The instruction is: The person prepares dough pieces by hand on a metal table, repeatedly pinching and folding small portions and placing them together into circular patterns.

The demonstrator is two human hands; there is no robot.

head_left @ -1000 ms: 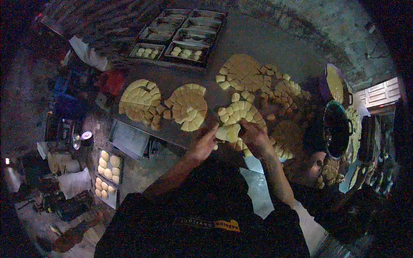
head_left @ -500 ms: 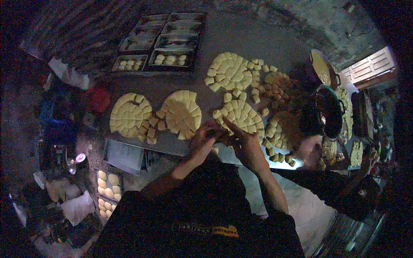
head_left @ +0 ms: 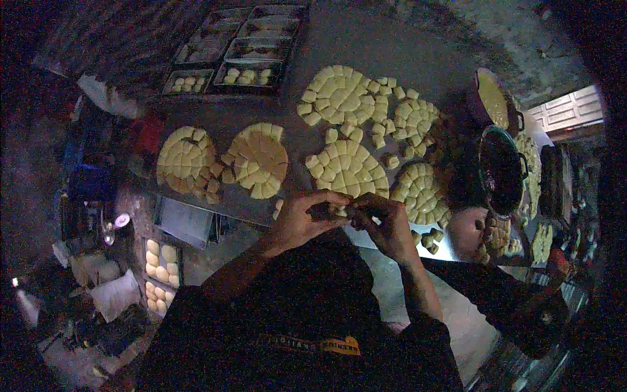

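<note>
My left hand (head_left: 309, 215) and my right hand (head_left: 379, 219) meet at the near edge of the worktable, their fingers closed around a small pale dough piece (head_left: 339, 210), which is mostly hidden. Just beyond my fingers lies a round of cut dough cubes (head_left: 346, 170). Further rounds of cut dough lie to the left (head_left: 186, 160) (head_left: 258, 161), at the back (head_left: 335, 95) and to the right (head_left: 419, 193). Loose cubes (head_left: 379, 134) lie between the rounds.
Metal moulds (head_left: 241, 75) sit at the back left, some with dough balls. Two handled pans (head_left: 496, 98) (head_left: 493, 173) stand at the right. Trays of dough balls (head_left: 161, 261) are low on the left. A co-worker's dark sleeve (head_left: 483, 287) reaches in at the right.
The pale piece in my hands, broad one second ago, is now mostly covered by my fingers. Both hands have drawn closer together and sit slightly lower than the round in front.
</note>
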